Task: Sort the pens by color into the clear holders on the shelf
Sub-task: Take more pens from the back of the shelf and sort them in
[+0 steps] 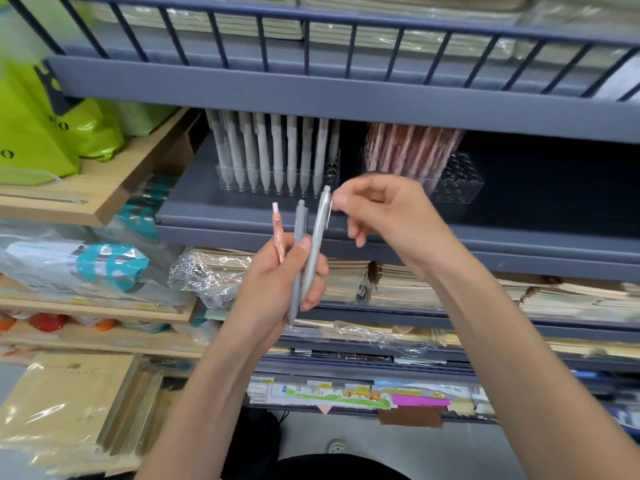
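Head view: left hand (277,282) grips three pens (298,244) (one pink); right hand (381,213) pinches the pale grey pen (317,237) by its top; next, probably, draw it free toward the pale-pen holder (277,184).

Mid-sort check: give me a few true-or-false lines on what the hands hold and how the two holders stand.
1. The left hand grips three pens. True.
2. All three pens are pink. False: only one is a pink pen. The others are a dark grey pen and a light grey pen.
3. The right hand pinches the top of the light grey pen. True.
4. The pink-pen holder stands left of the pale-pen holder. False: it stands to the right.
5. The pink-pen holder has free holes at its right end. True.
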`<state>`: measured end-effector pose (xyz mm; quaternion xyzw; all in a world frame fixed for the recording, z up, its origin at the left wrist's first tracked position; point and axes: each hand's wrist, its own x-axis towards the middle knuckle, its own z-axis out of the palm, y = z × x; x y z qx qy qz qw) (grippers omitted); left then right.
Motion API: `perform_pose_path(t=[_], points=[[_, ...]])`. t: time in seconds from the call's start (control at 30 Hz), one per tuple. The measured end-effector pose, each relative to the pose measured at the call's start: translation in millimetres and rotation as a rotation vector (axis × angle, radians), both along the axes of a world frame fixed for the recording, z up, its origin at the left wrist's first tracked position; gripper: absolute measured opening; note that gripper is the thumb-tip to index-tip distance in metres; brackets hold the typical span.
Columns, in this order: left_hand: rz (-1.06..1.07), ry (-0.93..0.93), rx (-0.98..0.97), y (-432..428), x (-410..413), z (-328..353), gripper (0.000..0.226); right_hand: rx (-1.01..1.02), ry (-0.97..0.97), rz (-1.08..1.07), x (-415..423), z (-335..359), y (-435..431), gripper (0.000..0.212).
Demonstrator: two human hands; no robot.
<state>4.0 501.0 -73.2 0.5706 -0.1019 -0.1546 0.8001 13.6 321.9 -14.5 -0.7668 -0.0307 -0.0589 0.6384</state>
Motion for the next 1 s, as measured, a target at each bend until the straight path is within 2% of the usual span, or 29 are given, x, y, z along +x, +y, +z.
perform_pose_path(t=[0.17, 0.3, 0.4, 0.47, 0.53, 0.63, 0.7, 0.77, 0.9, 0.93, 1.0], points=[[0.03, -0.018, 0.004, -1.8, 2.4, 2.9, 0.014, 0.06, 0.056, 0.01, 0.5, -12.2, 5.6, 0.026], [-0.01, -0.048, -0.015, 1.6, -0.8, 2.7, 0.017, 0.041, 0.07, 0.099, 2.9, -14.0, 7.8, 0.012], [0.016, -0.02, -0.012, 7.3, 0.8, -0.3, 0.02, 0.155, 0.064, 0.128, 3.9, -9.1, 10.5, 0.012], [0.048, 0.019, 0.001, 14.4, 2.5, -2.4, 0.024, 0.288, -0.014, 0.048, 8.4, -1.7, 9.8, 0.01], [0.088, 0.042, 0.036, 24.2, 4.1, -5.6, 0.029, 0.35, -0.196, -0.19, 14.9, 6.8, 6.0, 0.007], [0.145, 0.048, 0.075, 38.7, 6.8, -11.0, 0.028, 0.215, -0.445, -0.6, 26.0, 12.2, 0.4, 0.026], [0.159, 0.079, 0.057, 45.3, 8.6, -13.9, 0.019, 0.117, -0.484, -0.719, 34.5, 7.0, -0.5, 0.038], [0.159, 0.125, 0.023, 50.7, 8.8, -15.2, 0.008, 0.049, -0.474, -0.743, 42.4, -0.3, 0.1, 0.038], [0.151, 0.156, 0.011, 59.5, 6.7, -15.3, 0.006, -0.147, -0.455, -0.65, 59.9, -7.3, 4.7, 0.004], [0.15, 0.149, 0.022, 61.7, 6.3, -15.2, 0.004, -0.198, -0.459, -0.641, 62.9, -7.6, 6.3, 0.003], [0.145, 0.132, 0.05, 65.4, 5.3, -15.2, 0.003, -0.271, -0.416, -0.642, 66.0, -0.5, 12.3, 0.026]])
